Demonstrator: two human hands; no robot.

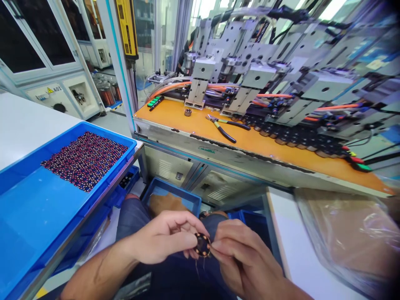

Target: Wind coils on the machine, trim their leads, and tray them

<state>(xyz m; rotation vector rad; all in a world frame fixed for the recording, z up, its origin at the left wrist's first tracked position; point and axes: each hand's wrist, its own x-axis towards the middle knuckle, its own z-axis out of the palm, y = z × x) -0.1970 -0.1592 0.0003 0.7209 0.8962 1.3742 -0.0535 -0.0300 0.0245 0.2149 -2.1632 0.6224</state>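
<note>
Low in the picture, above my lap, both hands meet on one small round wound coil part (202, 245) with copper windings and thin wire ends hanging below it. My left hand (162, 241) pinches it from the left with thumb and fingers. My right hand (240, 250) pinches its right edge with the fingertips. A big blue tray (37, 200) on the white table to my left holds a heap of several similar small dark parts (86, 159).
Ahead stands an orange workbench (281, 146) with pliers (225, 127), a small ring part (188, 111) and a row of grey machine heads (259, 71) with orange hoses. A small blue bin (171, 196) sits by my knees. Clear plastic bags (353, 233) lie on the right table.
</note>
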